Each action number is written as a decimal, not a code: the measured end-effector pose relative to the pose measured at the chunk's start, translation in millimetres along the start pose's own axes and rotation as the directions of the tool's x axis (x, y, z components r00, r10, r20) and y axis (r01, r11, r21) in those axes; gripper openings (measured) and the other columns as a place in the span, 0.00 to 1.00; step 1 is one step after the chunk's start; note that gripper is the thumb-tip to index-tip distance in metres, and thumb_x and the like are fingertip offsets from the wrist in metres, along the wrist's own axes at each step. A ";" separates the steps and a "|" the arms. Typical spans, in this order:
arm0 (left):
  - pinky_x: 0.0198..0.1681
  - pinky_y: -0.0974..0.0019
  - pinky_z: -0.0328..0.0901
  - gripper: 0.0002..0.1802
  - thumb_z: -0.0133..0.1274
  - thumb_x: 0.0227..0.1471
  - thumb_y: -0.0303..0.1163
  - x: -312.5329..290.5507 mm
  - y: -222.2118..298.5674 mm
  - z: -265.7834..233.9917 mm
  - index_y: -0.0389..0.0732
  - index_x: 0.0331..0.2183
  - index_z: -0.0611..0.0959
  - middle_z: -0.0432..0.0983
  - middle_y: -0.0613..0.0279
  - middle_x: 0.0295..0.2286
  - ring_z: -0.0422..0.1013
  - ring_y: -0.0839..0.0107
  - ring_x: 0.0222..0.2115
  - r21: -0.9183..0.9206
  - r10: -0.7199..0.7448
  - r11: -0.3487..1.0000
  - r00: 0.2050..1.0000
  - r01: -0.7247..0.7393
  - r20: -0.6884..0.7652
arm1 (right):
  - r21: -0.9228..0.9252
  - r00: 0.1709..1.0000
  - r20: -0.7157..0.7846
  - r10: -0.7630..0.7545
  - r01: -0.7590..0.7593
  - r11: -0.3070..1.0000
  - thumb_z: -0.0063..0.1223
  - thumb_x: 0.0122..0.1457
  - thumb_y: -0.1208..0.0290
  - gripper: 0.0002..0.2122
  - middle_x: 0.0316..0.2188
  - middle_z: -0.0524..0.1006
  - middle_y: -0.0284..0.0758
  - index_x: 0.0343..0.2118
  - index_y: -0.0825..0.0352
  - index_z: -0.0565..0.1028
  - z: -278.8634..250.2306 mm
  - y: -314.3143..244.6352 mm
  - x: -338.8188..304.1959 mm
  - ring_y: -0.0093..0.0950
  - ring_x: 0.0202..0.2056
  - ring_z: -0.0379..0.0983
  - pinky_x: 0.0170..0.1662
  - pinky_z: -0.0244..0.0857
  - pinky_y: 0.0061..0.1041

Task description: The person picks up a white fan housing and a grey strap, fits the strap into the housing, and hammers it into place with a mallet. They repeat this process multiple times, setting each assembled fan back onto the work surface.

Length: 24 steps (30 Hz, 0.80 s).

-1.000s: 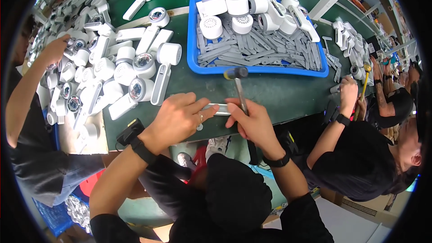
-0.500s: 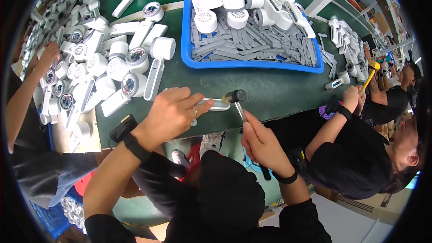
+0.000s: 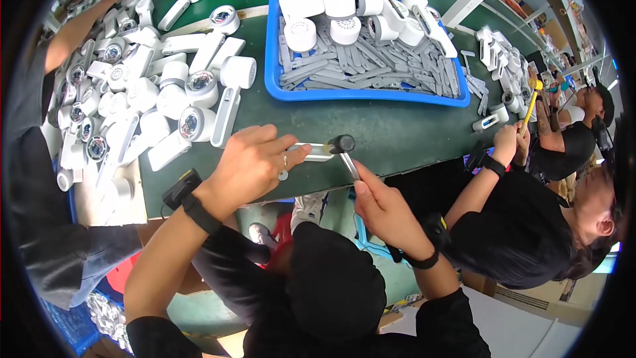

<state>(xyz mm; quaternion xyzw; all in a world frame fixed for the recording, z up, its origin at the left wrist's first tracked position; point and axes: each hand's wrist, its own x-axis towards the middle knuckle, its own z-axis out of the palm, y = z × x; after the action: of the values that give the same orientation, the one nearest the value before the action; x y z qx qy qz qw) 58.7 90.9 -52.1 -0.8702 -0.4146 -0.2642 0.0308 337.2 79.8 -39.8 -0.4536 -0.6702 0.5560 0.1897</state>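
Note:
My left hand (image 3: 255, 162) is closed over a white piece with a long slotted handle (image 3: 315, 150), which looks like a handheld fan; the palm hides most of it. The handle's free end points right, low over the green table. In my right hand (image 3: 392, 217) is a small mallet (image 3: 349, 165), gripped by its shaft. Its black head (image 3: 342, 144) rests at or just above the handle's right end; I cannot tell whether they touch. A small round pale part (image 3: 283, 175) shows under my left fingers.
A blue tray (image 3: 371, 98) ahead holds grey strips (image 3: 371, 66) and several white fans (image 3: 340, 2). Many white fans (image 3: 173, 101) pile up on the left. The green table (image 3: 391, 129) ends close to me. At right, a co-worker (image 3: 523, 225) holds a yellow mallet (image 3: 530, 107).
The mallet head and the slotted handle stay together, with hardly any movement. At the left, a co-worker's arm has swung from the near pile toward the far fans. The whole view shifts slightly.

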 end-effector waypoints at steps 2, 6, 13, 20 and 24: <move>0.26 0.65 0.66 0.17 0.68 0.40 0.27 -4.2 1.8 -1.1 0.45 0.38 0.90 0.83 0.72 0.34 0.66 0.70 0.23 -0.001 -0.014 1.000 1.000 0.014 0.008 | -0.001 0.999 0.022 0.030 -0.030 1.000 0.38 0.76 0.64 0.23 0.15 0.65 0.25 0.71 0.62 0.59 -6.7 -13.7 -3.8 0.14 0.14 0.59 0.19 0.55 0.18; 0.33 0.64 0.68 0.20 0.72 0.37 0.31 3.7 4.6 -8.0 0.44 0.39 0.90 0.82 0.71 0.34 0.67 0.66 0.28 -0.078 -0.150 0.986 0.989 0.148 -0.015 | 0.098 0.989 0.013 0.148 -0.149 0.984 0.37 0.76 0.62 0.23 0.16 0.66 0.26 0.70 0.63 0.60 -2.7 -33.1 -8.2 0.16 0.14 0.61 0.19 0.59 0.20; 0.46 0.61 0.65 0.19 0.76 0.31 0.33 -4.2 -3.9 -8.2 0.41 0.32 0.90 0.81 0.69 0.31 0.67 0.63 0.38 -0.110 -0.403 0.904 0.910 0.412 0.099 | 0.075 0.996 0.082 0.019 -0.026 0.997 0.37 0.76 0.60 0.23 0.16 0.65 0.26 0.70 0.63 0.60 0.1 -41.0 -9.0 0.17 0.13 0.59 0.19 0.58 0.21; 0.45 0.61 0.66 0.18 0.76 0.31 0.31 -2.8 -6.8 -4.2 0.40 0.30 0.89 0.81 0.68 0.29 0.67 0.62 0.37 -0.115 -0.416 0.898 0.904 0.425 0.097 | 0.073 0.987 0.128 0.097 -0.107 0.992 0.39 0.76 0.64 0.22 0.15 0.64 0.23 0.70 0.64 0.62 16.0 -35.0 12.1 0.13 0.13 0.57 0.18 0.54 0.18; 0.45 0.61 0.66 0.18 0.76 0.31 0.31 -4.8 -6.9 -5.4 0.40 0.30 0.90 0.81 0.66 0.29 0.68 0.62 0.37 -0.128 -0.426 0.891 0.900 0.435 0.089 | 0.148 0.993 0.112 -0.020 0.003 0.989 0.38 0.76 0.65 0.22 0.14 0.63 0.24 0.69 0.64 0.62 22.8 -49.2 4.9 0.13 0.13 0.57 0.17 0.54 0.18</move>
<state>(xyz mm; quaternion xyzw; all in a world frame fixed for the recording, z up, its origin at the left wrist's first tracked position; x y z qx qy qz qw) 48.8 90.6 -50.9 -0.7641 -0.5775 -0.2680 -0.1038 297.9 72.2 -2.9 -0.4022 -0.6393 0.6280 0.1875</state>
